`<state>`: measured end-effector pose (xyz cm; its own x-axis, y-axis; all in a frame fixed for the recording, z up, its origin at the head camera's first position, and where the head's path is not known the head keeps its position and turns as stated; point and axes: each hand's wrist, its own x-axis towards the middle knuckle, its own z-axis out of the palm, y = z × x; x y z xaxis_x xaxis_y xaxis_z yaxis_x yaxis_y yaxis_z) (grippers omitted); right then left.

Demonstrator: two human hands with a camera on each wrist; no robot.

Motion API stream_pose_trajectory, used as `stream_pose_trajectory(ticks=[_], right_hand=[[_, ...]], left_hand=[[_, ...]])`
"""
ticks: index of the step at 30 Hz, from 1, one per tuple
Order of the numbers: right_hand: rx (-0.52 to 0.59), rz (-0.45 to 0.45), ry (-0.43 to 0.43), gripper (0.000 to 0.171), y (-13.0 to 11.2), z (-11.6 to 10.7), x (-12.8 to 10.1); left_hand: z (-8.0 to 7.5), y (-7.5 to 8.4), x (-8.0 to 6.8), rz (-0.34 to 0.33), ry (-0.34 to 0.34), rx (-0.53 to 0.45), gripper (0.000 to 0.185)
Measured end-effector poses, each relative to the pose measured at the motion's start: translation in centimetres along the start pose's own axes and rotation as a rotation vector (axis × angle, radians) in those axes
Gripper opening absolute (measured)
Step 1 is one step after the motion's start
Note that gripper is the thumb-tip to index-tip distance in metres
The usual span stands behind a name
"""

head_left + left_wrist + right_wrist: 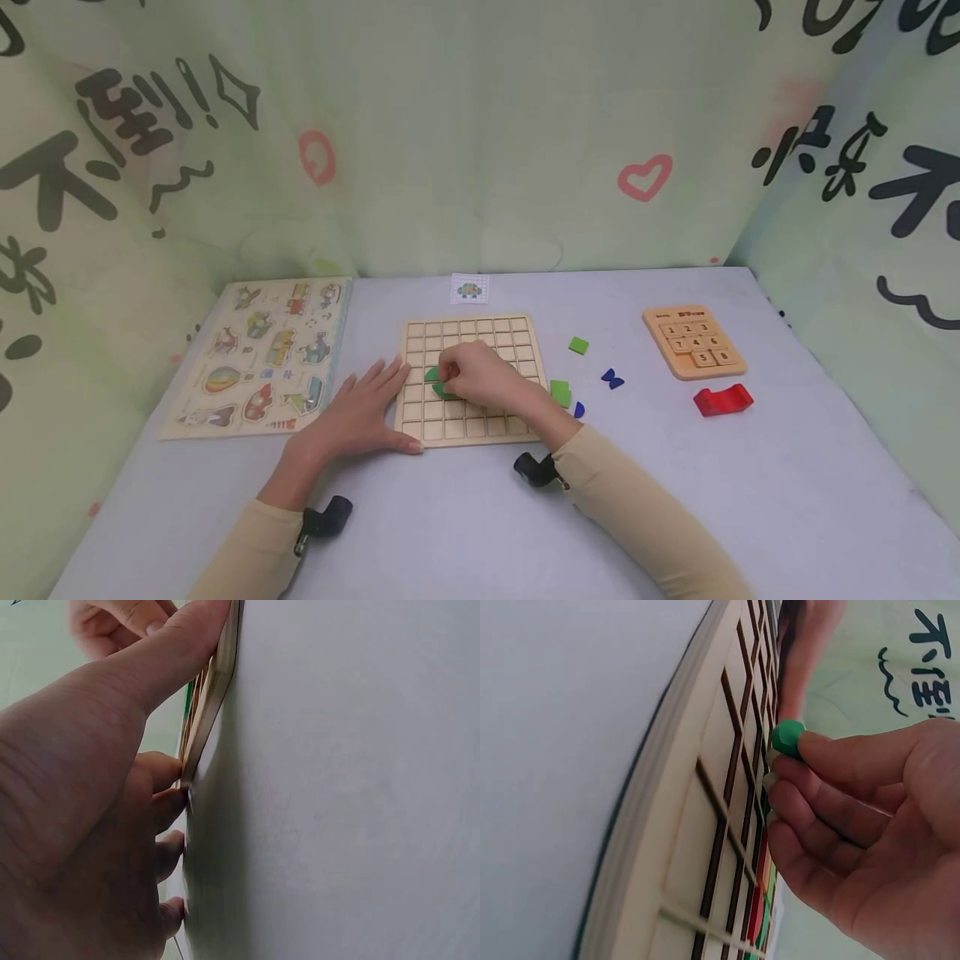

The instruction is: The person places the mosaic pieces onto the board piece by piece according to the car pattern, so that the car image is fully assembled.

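Fingers of the right hand [480, 375] pinch a green piece [787, 738] over the middle of the wooden grid board [517, 333], seemingly touching its cells. The left hand [360, 412] lies flat and open on the desk [675, 500], thumb along the board's near edge. Loose green and blue pieces [578, 345] lie right of the board.

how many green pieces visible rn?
3. A dark green piece pinched in the right hand on the grid board; a light green square right of the board; a green block by the right wrist. Others may be hidden.
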<state>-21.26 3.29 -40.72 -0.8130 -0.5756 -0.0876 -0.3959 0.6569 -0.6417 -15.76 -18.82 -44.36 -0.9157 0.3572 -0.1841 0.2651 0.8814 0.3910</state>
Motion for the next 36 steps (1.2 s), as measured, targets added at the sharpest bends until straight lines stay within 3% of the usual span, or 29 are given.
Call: stream_pose_trajectory(ticks=[12,18,30,36], right_hand=[[-0.104,0.036,0.034,0.004,-1.1,0.8,0.5],[-0.151,-0.001,0.022,0.033,-1.3,0.5,-0.1],[-0.347,-0.064,-0.051,0.041,-0.8,0.4,-1.0],[-0.364,-0.084,-0.073,0.052,-0.5,0.3,-1.3]], left_hand=[[-0.2,0.3,0.3,0.016,0.004,0.012,0.126],[-0.2,0.3,0.2,0.016,0.009,0.017,0.125],[-0.2,0.2,0.0,0.004,0.008,0.000,0.126],[0.0,0.1,0.0,0.001,0.010,0.000,0.126]])
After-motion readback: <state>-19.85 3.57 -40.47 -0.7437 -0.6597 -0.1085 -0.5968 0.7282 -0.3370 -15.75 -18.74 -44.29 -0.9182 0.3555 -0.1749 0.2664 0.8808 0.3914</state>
